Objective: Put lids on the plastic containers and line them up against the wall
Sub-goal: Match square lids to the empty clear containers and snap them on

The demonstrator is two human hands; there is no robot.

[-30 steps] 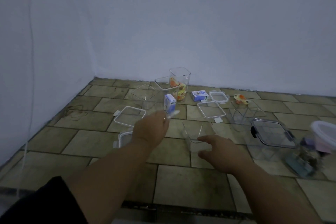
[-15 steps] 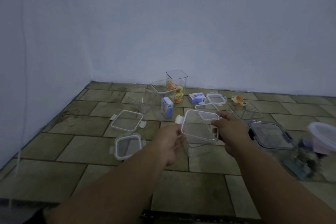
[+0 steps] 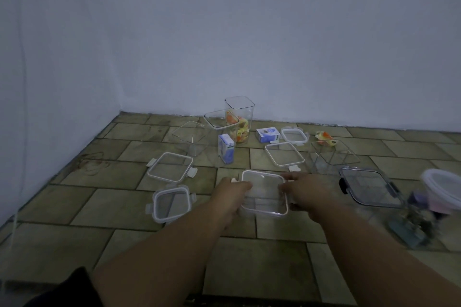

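- The two loose lids (image 3: pixel 170 166) lie flat on the floor (image 3: pixel 249 257) to the left of the hands. Risk: the left forearm sweeps close above the nearer one (image 3: pixel 171 204) and may knock it aside.
- The left hand (image 3: pixel 230 197) grips the left edge of a white-rimmed lid (image 3: pixel 264 193), fingers curled over the rim. Risk: if this side is pressed first, the lid may tilt and seat crooked.
- The lid sits on a small clear container (image 3: pixel 264 209), which stands on the floor between the hands, well apart from the wall (image 3: pixel 274 45). Whether the lid is fully seated cannot be told. Risk: the side clips may remain unlatched, so the lid may come off when the container is carried.
- The right hand (image 3: pixel 305 192) clamps the right edge of the same lid. Risk: uneven pressure between the two hands may slide the light container across the tiles.
- An open tall container (image 3: pixel 240 117) holding coloured pieces stands near the wall, with a small blue box (image 3: pixel 226 147) just in front. Risk: a container moved to the wall may tip either one.
- The dark-clipped container (image 3: pixel 369 189) stands just right of the right hand. Risk: the elbow may strike it during withdrawal.
- The blurred cluster at the far right edge cannot be identified.
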